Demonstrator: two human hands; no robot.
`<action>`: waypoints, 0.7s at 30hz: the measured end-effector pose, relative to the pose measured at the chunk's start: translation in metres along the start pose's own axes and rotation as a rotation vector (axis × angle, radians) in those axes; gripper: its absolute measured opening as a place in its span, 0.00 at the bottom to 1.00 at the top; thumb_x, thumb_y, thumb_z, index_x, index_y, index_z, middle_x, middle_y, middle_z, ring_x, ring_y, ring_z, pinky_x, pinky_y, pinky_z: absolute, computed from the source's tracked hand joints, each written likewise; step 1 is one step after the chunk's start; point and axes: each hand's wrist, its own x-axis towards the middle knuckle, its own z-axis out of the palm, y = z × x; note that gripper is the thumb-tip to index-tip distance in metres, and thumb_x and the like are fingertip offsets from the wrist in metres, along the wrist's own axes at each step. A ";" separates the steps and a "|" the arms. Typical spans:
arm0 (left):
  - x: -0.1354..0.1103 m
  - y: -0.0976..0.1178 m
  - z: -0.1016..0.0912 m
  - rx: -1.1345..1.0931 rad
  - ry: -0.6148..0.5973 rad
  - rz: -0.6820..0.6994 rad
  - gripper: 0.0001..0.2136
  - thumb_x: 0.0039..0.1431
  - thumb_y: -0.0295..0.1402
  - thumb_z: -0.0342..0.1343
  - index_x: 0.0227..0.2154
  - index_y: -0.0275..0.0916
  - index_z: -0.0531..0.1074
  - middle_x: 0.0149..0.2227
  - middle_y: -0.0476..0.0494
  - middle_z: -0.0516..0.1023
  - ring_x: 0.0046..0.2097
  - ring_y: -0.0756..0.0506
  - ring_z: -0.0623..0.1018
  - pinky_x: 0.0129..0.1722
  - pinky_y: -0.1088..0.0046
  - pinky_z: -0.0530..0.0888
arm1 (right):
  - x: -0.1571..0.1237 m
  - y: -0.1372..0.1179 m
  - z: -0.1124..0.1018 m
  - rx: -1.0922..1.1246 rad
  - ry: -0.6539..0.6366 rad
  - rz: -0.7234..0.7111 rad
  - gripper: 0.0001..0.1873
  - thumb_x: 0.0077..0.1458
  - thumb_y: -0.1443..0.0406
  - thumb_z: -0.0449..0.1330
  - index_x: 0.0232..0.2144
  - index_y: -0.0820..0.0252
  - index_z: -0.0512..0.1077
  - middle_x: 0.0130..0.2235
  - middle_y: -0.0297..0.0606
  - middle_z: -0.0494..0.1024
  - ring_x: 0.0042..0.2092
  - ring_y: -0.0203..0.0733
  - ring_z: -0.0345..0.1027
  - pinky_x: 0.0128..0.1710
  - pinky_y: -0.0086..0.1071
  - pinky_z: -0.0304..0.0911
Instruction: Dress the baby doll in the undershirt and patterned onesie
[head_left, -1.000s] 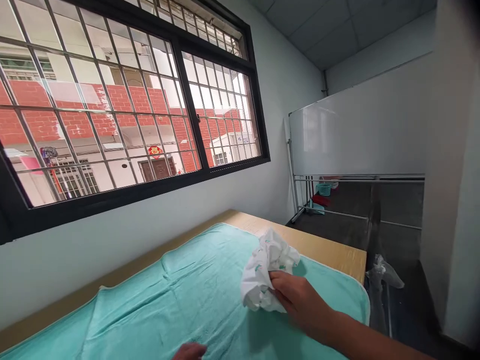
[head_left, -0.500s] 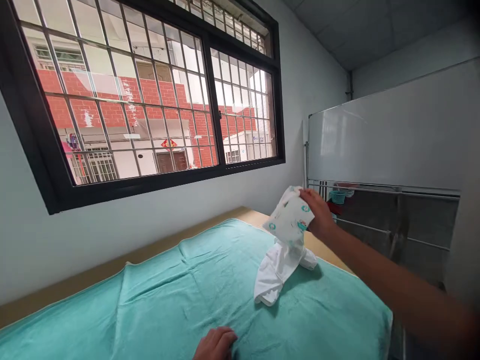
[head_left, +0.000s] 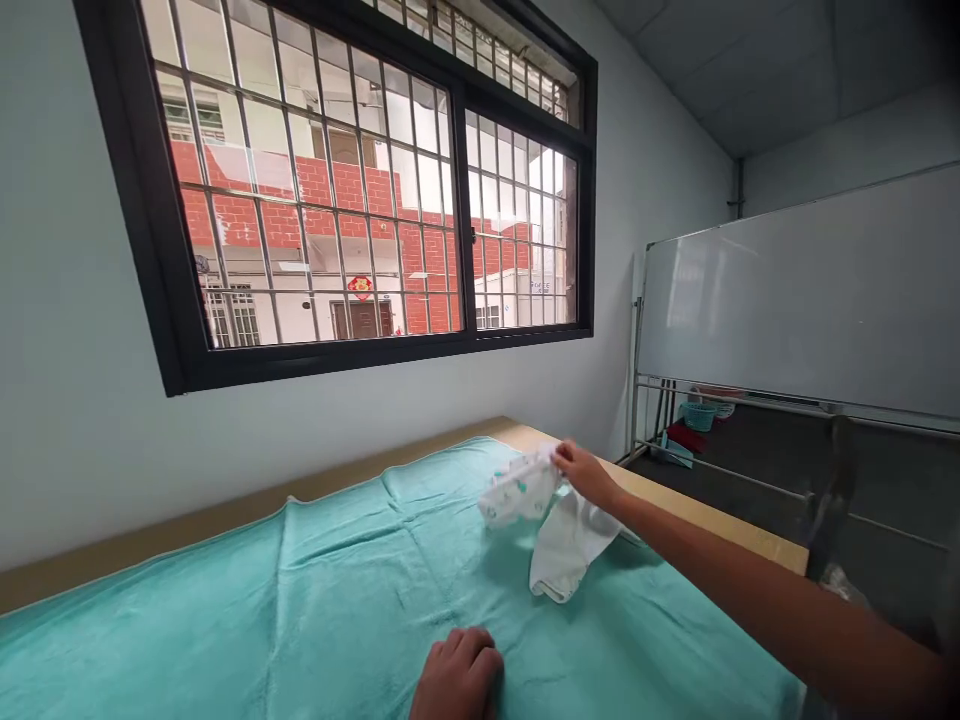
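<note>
My right hand (head_left: 581, 470) pinches the edge of a white baby garment with teal prints (head_left: 517, 488), held above the right half of a teal blanket (head_left: 352, 600). The printed part is smeared by motion. Just below my fingers, plain white fabric (head_left: 571, 545) lies loosely on the blanket; whether it is one piece with the printed part, I cannot tell. My left hand (head_left: 459, 675) rests on the blanket near the front edge of view, its fingers curled together and nothing seen in them.
The blanket covers most of a wooden table (head_left: 517, 432), whose bare edge runs along the wall under a barred window (head_left: 375, 220). A whiteboard on a metal stand (head_left: 795, 300) stands at the right. Behind its legs are a teal basket (head_left: 698, 416) and a dustpan (head_left: 677, 452).
My right hand has come down and left with the garment, and the printed part now swings out left of the plain white part. The view has turned left. My left hand stays on the blanket.
</note>
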 end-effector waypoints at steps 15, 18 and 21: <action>0.002 0.008 -0.007 -0.040 0.003 -0.036 0.17 0.46 0.16 0.51 0.34 0.44 0.72 0.40 0.53 0.79 0.40 0.48 0.76 0.38 0.72 0.66 | -0.046 0.032 -0.071 -0.934 -0.489 -0.325 0.08 0.53 0.67 0.53 0.31 0.59 0.73 0.32 0.42 0.76 0.33 0.44 0.69 0.37 0.35 0.60; 0.002 0.012 -0.014 -0.142 -0.045 -0.079 0.18 0.48 0.17 0.50 0.37 0.45 0.74 0.41 0.49 0.79 0.42 0.46 0.76 0.40 0.70 0.67 | -0.035 -0.013 -0.075 -0.911 -0.337 -0.322 0.13 0.61 0.61 0.49 0.38 0.58 0.72 0.33 0.40 0.76 0.31 0.42 0.67 0.33 0.33 0.58; 0.005 0.016 -0.024 -0.376 -0.105 -0.260 0.18 0.51 0.23 0.52 0.43 0.46 0.73 0.46 0.47 0.78 0.47 0.43 0.76 0.47 0.64 0.69 | -0.028 -0.073 -0.058 -0.534 -0.121 -0.158 0.16 0.62 0.52 0.50 0.41 0.54 0.71 0.32 0.36 0.76 0.32 0.43 0.67 0.30 0.32 0.58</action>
